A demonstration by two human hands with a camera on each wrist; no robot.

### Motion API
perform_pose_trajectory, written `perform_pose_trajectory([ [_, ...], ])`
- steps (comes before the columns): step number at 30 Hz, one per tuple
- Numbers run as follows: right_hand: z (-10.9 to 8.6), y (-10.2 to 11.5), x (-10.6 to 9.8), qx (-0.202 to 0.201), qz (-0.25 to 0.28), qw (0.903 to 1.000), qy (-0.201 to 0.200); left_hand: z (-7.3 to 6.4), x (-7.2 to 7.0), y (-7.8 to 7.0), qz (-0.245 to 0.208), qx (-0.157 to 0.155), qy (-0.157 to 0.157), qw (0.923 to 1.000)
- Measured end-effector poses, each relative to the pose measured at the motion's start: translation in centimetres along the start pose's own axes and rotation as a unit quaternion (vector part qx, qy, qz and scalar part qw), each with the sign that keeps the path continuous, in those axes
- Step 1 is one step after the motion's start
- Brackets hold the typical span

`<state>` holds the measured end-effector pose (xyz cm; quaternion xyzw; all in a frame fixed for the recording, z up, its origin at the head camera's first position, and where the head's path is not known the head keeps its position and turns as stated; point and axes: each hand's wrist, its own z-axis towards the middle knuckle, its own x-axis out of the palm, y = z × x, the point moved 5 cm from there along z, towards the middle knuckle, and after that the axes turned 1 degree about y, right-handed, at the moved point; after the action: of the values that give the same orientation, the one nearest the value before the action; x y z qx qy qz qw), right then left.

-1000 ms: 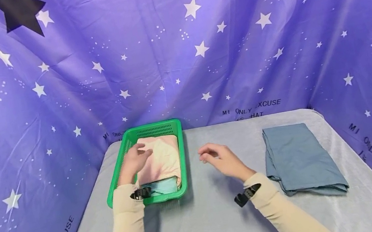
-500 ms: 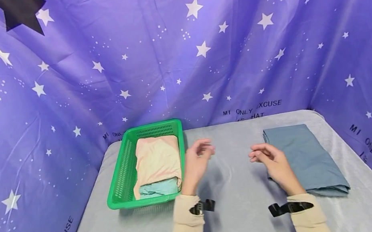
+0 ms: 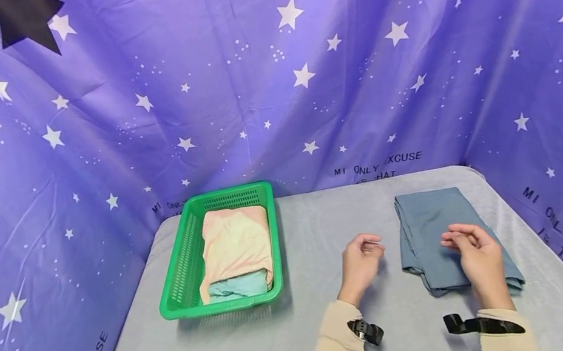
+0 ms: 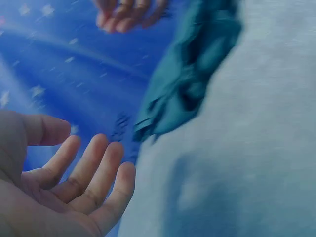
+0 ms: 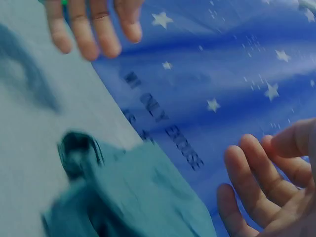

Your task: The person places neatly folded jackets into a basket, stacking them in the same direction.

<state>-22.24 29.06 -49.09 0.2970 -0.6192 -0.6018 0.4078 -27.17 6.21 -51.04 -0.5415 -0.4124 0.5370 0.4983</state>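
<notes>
A folded blue-grey cloth [image 3: 428, 226] lies on the right part of the table; its layered folded edge shows in the left wrist view as teal cloth [image 4: 182, 84] and in the right wrist view as well [image 5: 138, 192]. My right hand [image 3: 479, 257] hovers over this cloth, fingers loosely bent, holding nothing. Just left of the cloth, my left hand [image 3: 360, 264] is held above the table, its fingers relaxed and slightly curved with nothing in them. Both palms face each other across the cloth's left portion.
On the table's left stands a green plastic basket [image 3: 275, 232]. Inside it lie a folded pale pink cloth [image 3: 236, 241] and a light teal cloth [image 3: 238, 286] partly under it. A purple star-printed curtain [image 3: 266, 79] surrounds the grey-covered table [image 3: 315, 213].
Both hands have moved right: the left from over the basket to beside the blue-grey cloth, the right from mid-table to above that cloth. The cloths and basket stay in place.
</notes>
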Motion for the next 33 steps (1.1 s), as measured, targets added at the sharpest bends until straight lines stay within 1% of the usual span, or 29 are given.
perform_pose_trajectory([
  [2, 0.2, -0.1, -1.6, 0.011, 0.015, 0.9989, -0.043, 0.0, 1.0, 0.3, 0.02, -0.007, 0.0, 0.9998],
  [4, 0.4, -0.2, -3.1, 0.011, 0.028, 0.9966, -0.077, 0.0, 1.7, 0.7, 0.032, -0.014, -0.002, 0.9994],
  [7, 0.5, -0.3, -5.1, -0.004, 0.047, 0.9913, -0.123, 0.0, 2.7, 1.1, 0.038, -0.029, -0.007, 0.9988],
  [10, 0.5, -0.6, -7.0, -0.024, 0.051, 0.9851, -0.163, 0.0, 3.6, 1.4, 0.037, -0.049, -0.008, 0.9981],
  [12, 0.6, -0.9, -8.0, -0.038, 0.014, 0.9823, -0.183, 0.0, 4.3, 1.6, 0.038, -0.059, -0.008, 0.9975],
  [15, 0.6, -1.2, -9.1, -0.044, -0.077, 0.9759, -0.2, -0.1, 5.2, 1.6, 0.052, -0.064, 0.005, 0.9966],
  [17, 0.6, -1.5, -9.6, -0.037, -0.135, 0.9693, -0.202, -0.1, 5.8, 1.4, 0.067, -0.067, 0.017, 0.9954],
  [18, 0.5, -1.6, -9.8, -0.029, -0.15, 0.9679, -0.199, -0.1, 6.0, 1.4, 0.073, -0.069, 0.025, 0.9946],
  [21, 0.6, -2.3, -10.3, 0.007, -0.175, 0.9674, -0.183, 0.0, 6.5, 1.4, 0.089, -0.081, 0.04, 0.992],
  [23, 0.8, -2.8, -10.6, 0.036, -0.188, 0.967, -0.168, 0.2, 6.7, 1.4, 0.094, -0.091, 0.044, 0.9904],
  [25, 1.2, -3.3, -10.7, 0.06, -0.209, 0.9652, -0.145, 0.4, 6.9, 1.6, 0.093, -0.1, 0.047, 0.9895],
  [28, 1.8, -3.8, -10.2, 0.084, -0.236, 0.9622, -0.107, 0.7, 7.2, 1.7, 0.084, -0.107, 0.048, 0.9895],
  [31, 2.3, -4.1, -9.8, 0.097, -0.267, 0.9552, -0.083, 0.9, 7.3, 2.0, 0.067, -0.109, 0.052, 0.9904],
  [33, 2.5, -4.1, -9.6, 0.106, -0.289, 0.9484, -0.076, 1.0, 7.4, 2.1, 0.056, -0.111, 0.053, 0.9908],
])
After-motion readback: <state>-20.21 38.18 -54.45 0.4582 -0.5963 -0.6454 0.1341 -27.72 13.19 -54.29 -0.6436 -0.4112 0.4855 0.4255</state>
